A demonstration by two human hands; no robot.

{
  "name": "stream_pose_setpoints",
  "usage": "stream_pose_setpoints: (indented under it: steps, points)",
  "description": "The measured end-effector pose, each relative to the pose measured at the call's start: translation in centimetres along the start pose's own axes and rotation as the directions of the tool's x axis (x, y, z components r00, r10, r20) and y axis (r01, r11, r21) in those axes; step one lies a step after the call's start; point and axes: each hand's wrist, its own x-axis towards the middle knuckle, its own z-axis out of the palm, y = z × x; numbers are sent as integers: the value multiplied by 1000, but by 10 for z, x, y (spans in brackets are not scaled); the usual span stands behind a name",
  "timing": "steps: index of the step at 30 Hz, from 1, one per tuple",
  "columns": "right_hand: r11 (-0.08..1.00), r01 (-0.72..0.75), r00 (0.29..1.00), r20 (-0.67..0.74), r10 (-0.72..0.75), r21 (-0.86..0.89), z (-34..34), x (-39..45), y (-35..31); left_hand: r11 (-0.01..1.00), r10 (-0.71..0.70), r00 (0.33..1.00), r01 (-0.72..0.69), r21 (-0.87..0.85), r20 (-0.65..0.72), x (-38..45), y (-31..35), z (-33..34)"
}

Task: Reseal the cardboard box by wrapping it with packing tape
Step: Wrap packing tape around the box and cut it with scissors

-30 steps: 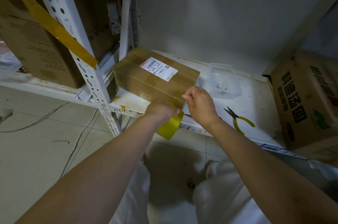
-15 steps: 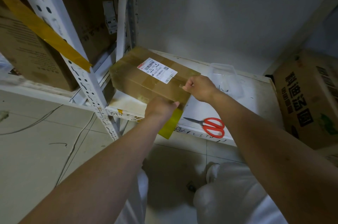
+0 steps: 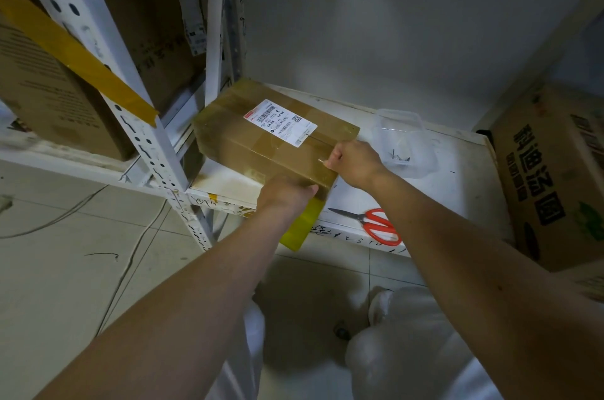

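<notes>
The cardboard box (image 3: 261, 141) sat on the white shelf (image 3: 457, 190). My left hand (image 3: 284, 195) gripped the tape roll (image 3: 302, 224) against the box's near face; my right hand (image 3: 354, 161), fingers curled, pressed its right edge. Red scissors (image 3: 376, 225) lay right of the box.

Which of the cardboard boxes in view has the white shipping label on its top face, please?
The small taped box under both hands, lying on the white shelf. The large box at right shows only black printed characters.

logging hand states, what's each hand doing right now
Left hand: grips the yellow tape roll at the cardboard box corner.
Right hand: fingers curled on the box's top edge.
</notes>
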Motion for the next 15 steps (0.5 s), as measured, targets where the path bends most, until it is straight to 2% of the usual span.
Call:
stream_pose_setpoints:
  steps: [4, 8, 11, 15]
  points:
    - [999, -13, 999, -43, 11, -38, 4, -1, 2, 1000, -14, 1000, 13, -14, -11, 4, -3, 2]
    - [992, -23, 989, -150, 4, -125, 11, -3, 1, 998, -41, 999, 40, -40, -6, 7, -6, 5]
    - [989, -143, 967, -221, 130, -44, 8, -2, 5, 997, -52, 999, 52, -65, -4, 8, -8, 7]
    - [988, -150, 985, -82, 153, 42, 15, 0, 2, 996, -47, 999, 46, -76, -5, 8, -10, 9]
